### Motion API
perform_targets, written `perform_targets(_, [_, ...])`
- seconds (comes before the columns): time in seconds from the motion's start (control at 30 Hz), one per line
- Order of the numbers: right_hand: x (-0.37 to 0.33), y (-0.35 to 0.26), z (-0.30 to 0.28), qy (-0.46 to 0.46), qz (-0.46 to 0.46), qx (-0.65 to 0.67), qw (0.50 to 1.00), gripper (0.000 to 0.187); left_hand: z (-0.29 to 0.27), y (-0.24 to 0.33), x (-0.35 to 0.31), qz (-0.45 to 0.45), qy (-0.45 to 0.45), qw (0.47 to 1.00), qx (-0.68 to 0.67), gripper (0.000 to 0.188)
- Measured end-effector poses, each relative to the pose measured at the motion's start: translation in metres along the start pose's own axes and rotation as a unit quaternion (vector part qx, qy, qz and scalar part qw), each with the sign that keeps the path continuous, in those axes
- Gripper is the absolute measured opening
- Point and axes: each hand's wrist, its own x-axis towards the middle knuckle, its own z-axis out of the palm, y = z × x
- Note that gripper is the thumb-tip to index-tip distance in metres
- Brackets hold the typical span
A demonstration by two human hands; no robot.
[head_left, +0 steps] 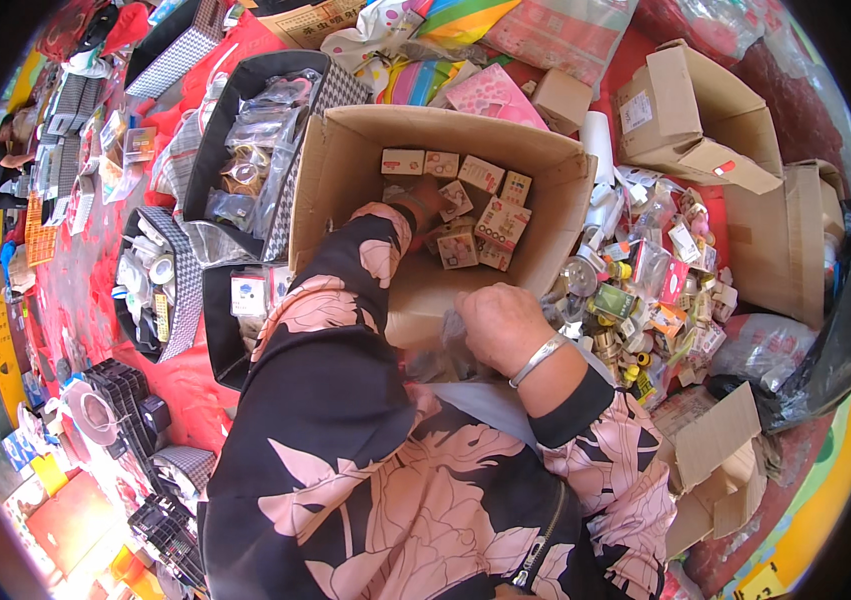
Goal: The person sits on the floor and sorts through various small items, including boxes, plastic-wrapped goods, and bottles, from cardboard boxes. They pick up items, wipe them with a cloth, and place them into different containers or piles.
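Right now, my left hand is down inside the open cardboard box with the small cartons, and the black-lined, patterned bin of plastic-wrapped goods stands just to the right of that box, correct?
Not quite: the patterned bin stands to the left of the cardboard box, as the head view shows. Your left hand is inside that box with the small cartons.

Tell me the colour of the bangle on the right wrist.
The bangle is silver-coloured; it shows best in the head view.
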Motion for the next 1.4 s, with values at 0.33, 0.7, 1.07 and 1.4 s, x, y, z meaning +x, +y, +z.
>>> perform_targets(0.33, [0.002, 0.004, 0.0, 0.003, 0.008, -0.002, 1.0, 0.015, -0.011, 0.006, 0.01, 0.019, -0.102, 0.995, -0.013, 0.05])
perform_targets(0.7, [0.002, 0.006, 0.004, 0.005, 0.012, 0.004, 1.0, 0.018, -0.01, 0.029, -0.017, 0.02, -0.056, 0.99, -0.126, 0.045])
perform_targets(1.07, [0.001, 0.004, 0.004, 0.027, 0.004, -0.034, 0.999, 0.013, 0.035, 0.029, 0.005, -0.088, -0.164, 0.804, -0.565, 0.025])
perform_targets(1.4, [0.001, 0.004, 0.004, 0.009, 0.008, 0.002, 1.0, 0.016, -0.007, 0.031, -0.003, 0.017, -0.161, 0.986, -0.031, 0.067])
